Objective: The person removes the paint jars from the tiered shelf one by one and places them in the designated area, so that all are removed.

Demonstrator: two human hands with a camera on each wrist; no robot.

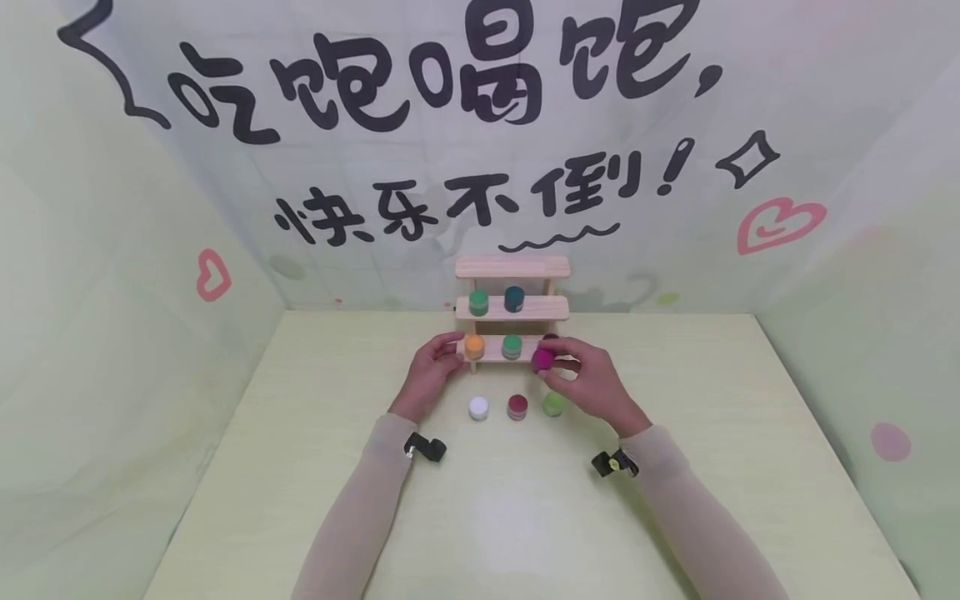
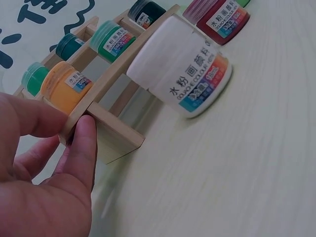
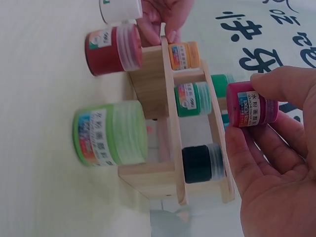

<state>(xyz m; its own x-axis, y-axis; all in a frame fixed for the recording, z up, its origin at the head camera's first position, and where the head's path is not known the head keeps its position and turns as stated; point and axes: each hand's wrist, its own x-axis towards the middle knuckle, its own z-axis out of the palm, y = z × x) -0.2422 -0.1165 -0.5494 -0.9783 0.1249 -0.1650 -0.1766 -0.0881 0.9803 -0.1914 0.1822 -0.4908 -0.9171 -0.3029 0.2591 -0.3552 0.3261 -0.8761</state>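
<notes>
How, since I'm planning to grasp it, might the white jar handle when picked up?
The white jar is probably stiff, judging by its crisp round outline. Its smooth side may slip slightly. Upright on the table, it seems unlikely to roll unless tipped.

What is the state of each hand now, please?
Left hand: closed, holding the wooden rack by its end.
Right hand: closed, holding the magenta jar.

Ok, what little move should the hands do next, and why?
Probably lift the magenta paint jar onto the middle shelf, right of the teal jar: the right hand holds it, and that spot looks free.
</notes>
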